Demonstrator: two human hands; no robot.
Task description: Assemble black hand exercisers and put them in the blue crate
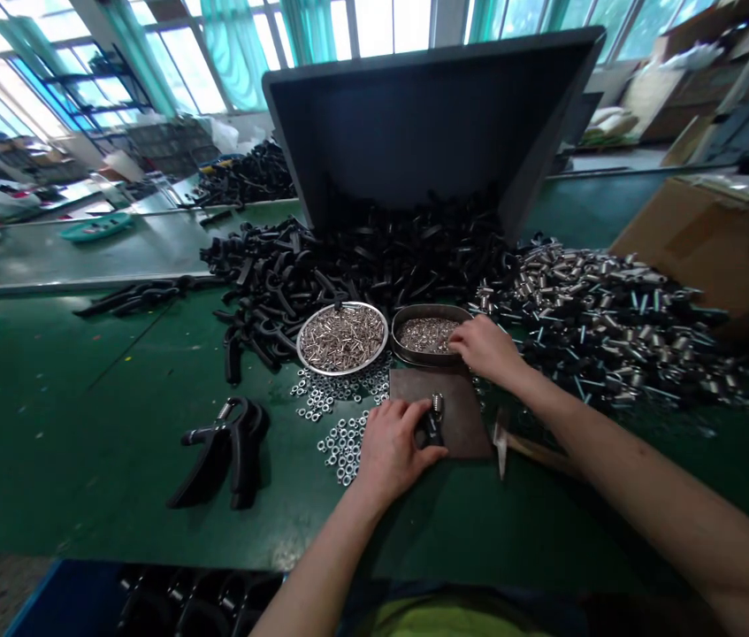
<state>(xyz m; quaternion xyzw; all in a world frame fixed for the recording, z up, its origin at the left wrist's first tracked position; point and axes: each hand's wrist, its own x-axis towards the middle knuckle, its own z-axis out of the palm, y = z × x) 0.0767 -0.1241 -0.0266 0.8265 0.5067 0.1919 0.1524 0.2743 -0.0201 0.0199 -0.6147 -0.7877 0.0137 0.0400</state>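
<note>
Teal curtains (pixel 233 53) hang by the bright windows (pixel 374 26) across the room from me, with a rack (pixel 92 110) near them at the left. A green tray (pixel 96 227) lies on the far bench (pixel 162 249); a cardboard box (pixel 706 243) sits at the right.

Lit from the far windows (pixel 181 71), blown out to white; dark inside the grey bin (pixel 433 115); glinting off the green tabletop (pixel 69 460); stretched and soft toward edges.
</note>
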